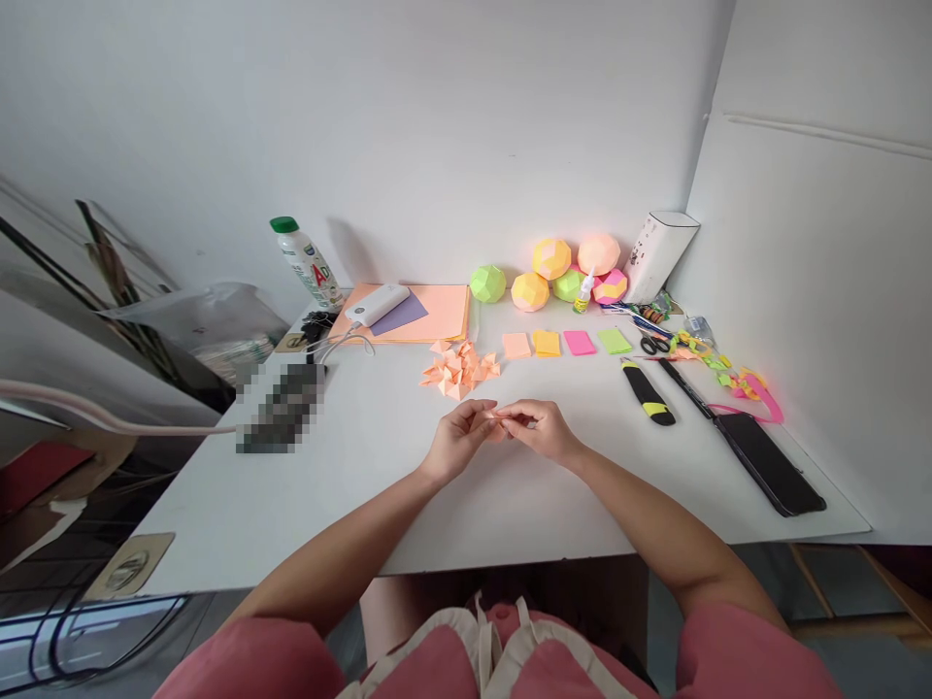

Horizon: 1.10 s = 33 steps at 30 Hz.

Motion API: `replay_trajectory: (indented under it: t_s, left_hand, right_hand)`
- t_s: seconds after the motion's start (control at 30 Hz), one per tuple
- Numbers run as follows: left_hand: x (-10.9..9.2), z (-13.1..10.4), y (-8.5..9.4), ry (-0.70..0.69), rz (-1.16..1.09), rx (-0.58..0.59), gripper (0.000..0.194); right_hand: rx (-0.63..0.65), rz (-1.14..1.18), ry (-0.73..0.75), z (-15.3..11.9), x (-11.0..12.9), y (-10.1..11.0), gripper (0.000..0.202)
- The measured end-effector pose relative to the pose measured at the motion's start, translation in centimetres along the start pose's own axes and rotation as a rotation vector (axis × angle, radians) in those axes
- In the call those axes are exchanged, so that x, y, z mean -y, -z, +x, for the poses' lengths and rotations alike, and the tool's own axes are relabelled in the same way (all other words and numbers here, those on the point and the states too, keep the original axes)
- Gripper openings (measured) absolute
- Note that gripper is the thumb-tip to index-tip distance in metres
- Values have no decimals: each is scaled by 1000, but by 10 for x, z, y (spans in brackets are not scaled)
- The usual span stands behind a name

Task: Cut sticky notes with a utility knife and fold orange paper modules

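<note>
Between my two hands is a small piece of peach paper [496, 433], partly hidden by the fingers. My left hand [458, 439] pinches its left side, and my right hand [540, 428] pinches it from the right. Just beyond my hands lies a loose pile of folded peach paper pieces [460, 371]. Small stacks of square paper sit in a row behind: peach [516, 346], orange [547, 343], pink [580, 343] and green [615, 340].
Several faceted paper balls [551, 259] and a small glue bottle [583, 291] stand near the wall. On the right lie a utility knife [648, 392], scissors [654, 344] and a black phone-like slab [769, 464]. Left are a power bank [378, 305], peach sheets [444, 309] and a bottle [310, 264].
</note>
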<state>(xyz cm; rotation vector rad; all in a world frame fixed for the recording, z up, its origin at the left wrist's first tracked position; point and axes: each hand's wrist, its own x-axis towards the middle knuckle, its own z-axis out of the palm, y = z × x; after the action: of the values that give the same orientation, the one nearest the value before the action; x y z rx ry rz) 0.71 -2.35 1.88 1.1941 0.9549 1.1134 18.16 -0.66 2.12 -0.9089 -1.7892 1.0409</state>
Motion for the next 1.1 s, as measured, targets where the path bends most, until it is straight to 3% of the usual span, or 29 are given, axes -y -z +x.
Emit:
replay_trajectory:
  t_s: [0.37,0.7,0.87,1.1]
  left_hand:
    - [3,0,1,4,50,-19,44]
    - [3,-1,0,15,54,-77,44]
    - [9,1,0,-1,-3,-33,44]
    - [11,0,3,-80,286,-77,34]
  right_hand:
    - [12,-27,-1,1,1,0,17]
    - [5,-122,87,-1,-3,-2,21]
    - [42,-244,89,-3,-4,-5,21]
    - [-35,-319,118,-2,-9,-5,19]
